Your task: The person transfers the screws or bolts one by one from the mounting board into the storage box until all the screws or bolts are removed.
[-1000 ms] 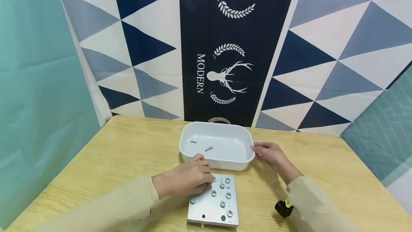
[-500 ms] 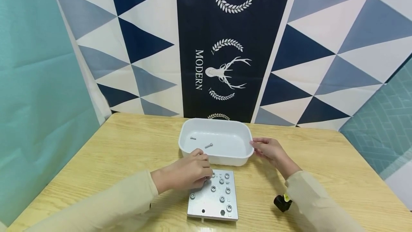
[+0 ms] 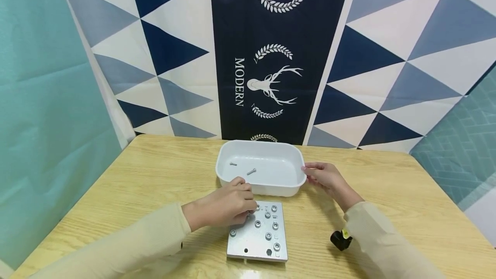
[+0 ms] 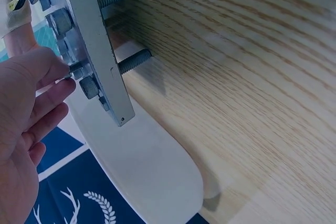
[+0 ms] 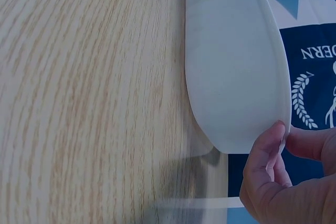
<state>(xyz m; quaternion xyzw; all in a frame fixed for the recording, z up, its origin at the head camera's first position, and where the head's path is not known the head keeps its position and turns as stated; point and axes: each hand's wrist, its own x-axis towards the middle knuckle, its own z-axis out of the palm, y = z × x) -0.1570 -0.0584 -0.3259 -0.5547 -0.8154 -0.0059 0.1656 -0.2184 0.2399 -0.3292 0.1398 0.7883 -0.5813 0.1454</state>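
Note:
A silver metal plate point(image 3: 257, 246), set with several socket-head screws, stands in front of a white plastic tub point(image 3: 271, 189). My left hand point(image 3: 228, 205) reaches over the plate's far left corner. In the left wrist view its thumb and forefinger pinch a small screw point(image 4: 77, 68) at the plate's face, the other fingers loosely bent. Threaded bolt ends point(image 4: 135, 61) stick out of the plate's underside. With thumb and fingers my right hand point(image 3: 327, 181) grips the tub's rim at its right end. Two loose screws, one longer point(image 3: 252, 171) and one shorter point(image 3: 233, 164), lie in the tub.
A small black object point(image 3: 341, 241) with a yellow part lies on the wooden table point(image 3: 162, 175), beside the right sleeve. Patterned cloth point(image 3: 267, 55) hangs behind the table's back edge, and a teal sheet point(image 3: 46, 98) hangs at the left.
The head view has tilted slightly, so everything sits a little higher in the frame. Both hands keep their places, left at the plate's screw and right on the tub's rim.

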